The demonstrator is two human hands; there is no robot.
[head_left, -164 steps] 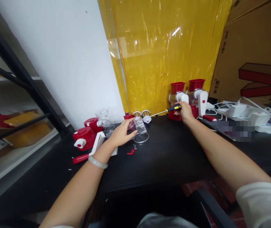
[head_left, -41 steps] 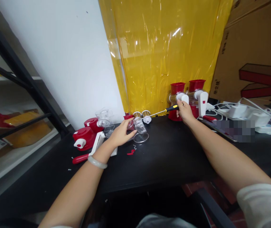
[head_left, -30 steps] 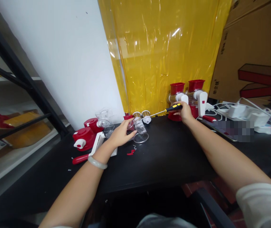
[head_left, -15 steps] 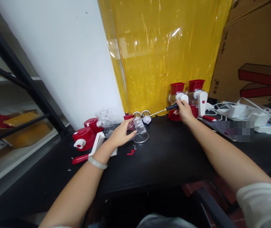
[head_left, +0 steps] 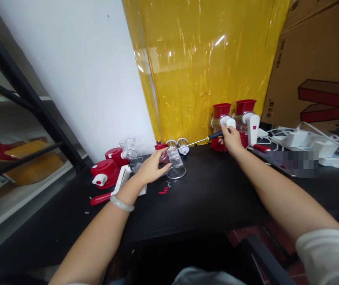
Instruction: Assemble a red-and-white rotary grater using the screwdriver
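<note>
Extending from the gripping right hand (head_left: 231, 141), a screwdriver (head_left: 209, 137) reaches the clear housing (head_left: 176, 160) the left hand (head_left: 151, 168) clasps.

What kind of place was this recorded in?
Probably a workshop bench: the right hand holds a screwdriver, small red pieces lie on the black table, and shelving stands to the left.

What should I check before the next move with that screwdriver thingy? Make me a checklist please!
1. Left hand holding the clear plastic piece: ok.
2. Right hand gripping the screwdriver by its handle: ok.
3. Screwdriver tip seated in a screw: cannot tell; it is at the clear piece, but too small to see.
4. Small red pieces apart from both hands: ok, they lie on the table.
5. Bracelet free of the white crank: cannot tell; they overlap in view.
</note>
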